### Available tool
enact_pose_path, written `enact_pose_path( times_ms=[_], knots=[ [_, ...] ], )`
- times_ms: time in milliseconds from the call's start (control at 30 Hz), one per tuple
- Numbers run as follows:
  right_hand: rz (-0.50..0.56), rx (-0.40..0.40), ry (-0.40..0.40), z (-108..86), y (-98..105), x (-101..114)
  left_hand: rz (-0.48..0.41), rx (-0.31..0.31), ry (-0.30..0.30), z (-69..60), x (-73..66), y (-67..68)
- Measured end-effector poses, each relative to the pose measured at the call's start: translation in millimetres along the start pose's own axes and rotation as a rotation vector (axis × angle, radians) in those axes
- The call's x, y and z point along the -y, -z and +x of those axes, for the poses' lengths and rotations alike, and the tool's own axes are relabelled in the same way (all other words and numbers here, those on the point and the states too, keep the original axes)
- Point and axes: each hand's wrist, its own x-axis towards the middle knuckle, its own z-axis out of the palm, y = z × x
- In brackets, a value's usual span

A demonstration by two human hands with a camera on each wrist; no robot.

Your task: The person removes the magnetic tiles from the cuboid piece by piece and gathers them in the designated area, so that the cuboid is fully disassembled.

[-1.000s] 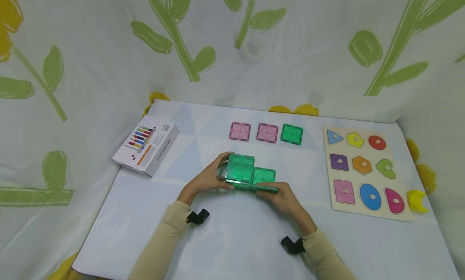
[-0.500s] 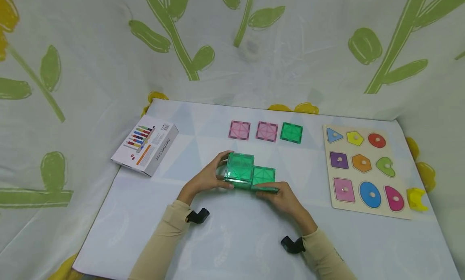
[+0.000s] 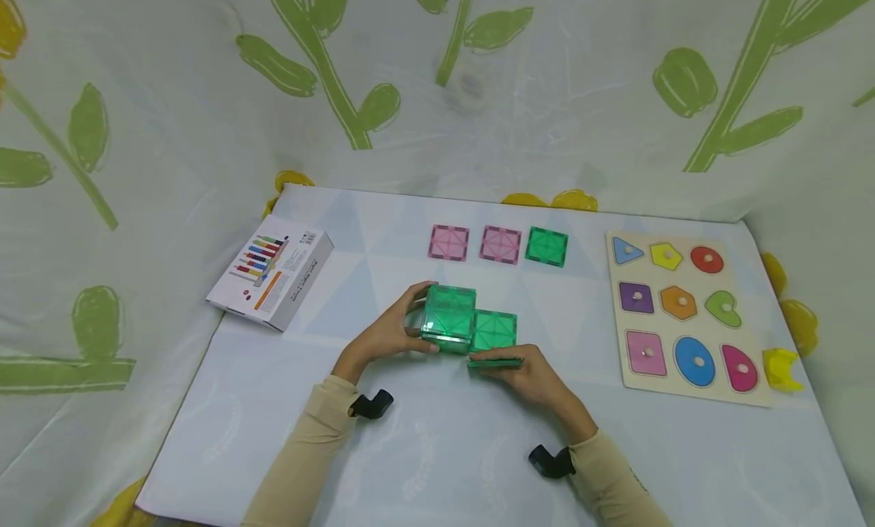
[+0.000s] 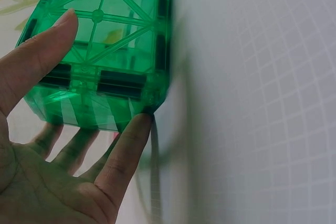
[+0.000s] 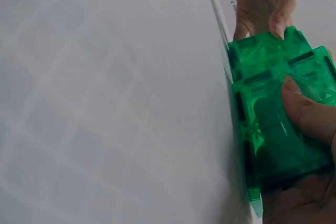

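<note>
A green see-through cube of square tiles stands at the middle of the table; my left hand grips its left side, thumb on the near face and fingers behind. In the left wrist view the cube lies between thumb and fingers of the left hand. A flat green tile adjoins the cube's right side. My right hand pinches another green tile nearly upright in front of it. The right wrist view shows this tile under the thumb of the right hand.
Two pink tiles and a green tile lie in a row farther back. A white box sits at the left. On the right are a shape puzzle board and a yellow piece.
The tile in my right hand has shifted slightly left and toward the near side, with a small gap now between it and the flat tile. My left hand keeps its grip on the cube.
</note>
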Motion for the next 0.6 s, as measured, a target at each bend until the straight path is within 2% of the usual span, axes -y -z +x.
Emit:
enact_pose_path(
  times_ms=[433, 600],
  knots=[
    [0.029, -0.015, -0.024, -6.5, 5.6, 4.4, -0.001, 0.02, 0.0, 2.7, -2.8, -0.5],
    [0.015, -0.076, -0.103, -8.9, 18.3, 8.0, 0.008, 0.006, 0.002, 1.2, -1.0, 0.4]
  ],
)
